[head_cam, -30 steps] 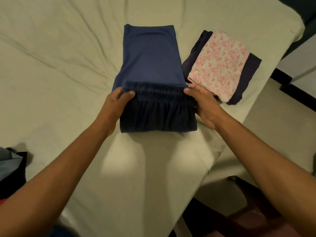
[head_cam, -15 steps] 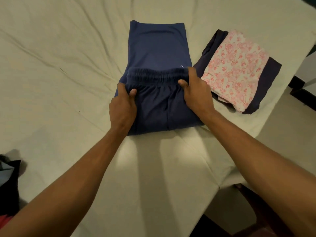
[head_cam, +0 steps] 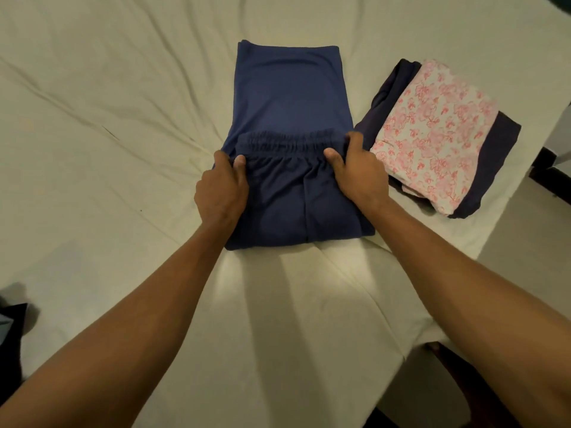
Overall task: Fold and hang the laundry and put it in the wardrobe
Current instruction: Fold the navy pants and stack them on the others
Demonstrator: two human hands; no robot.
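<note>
Pinching the gathered waistband of long blue knit trousers (head_cam: 287, 103) pointing away on the creased bed (head_cam: 108, 118): left hand (head_cam: 221, 189), right hand (head_cam: 358, 173).

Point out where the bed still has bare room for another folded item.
Bare sheet spreads left of the blue trousers, and nearer, between the forearms. It is crowded right: the floral stack sits close beside the right hand.

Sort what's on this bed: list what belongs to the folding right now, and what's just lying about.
In the job:
- navy trousers, waistband folded over
- left hand, gripping the fold's left edge
- right hand, gripping its right edge

Lying about:
- pink floral cloth, folded, atop a dark folded garment
- dark clothes at the left edge
</note>
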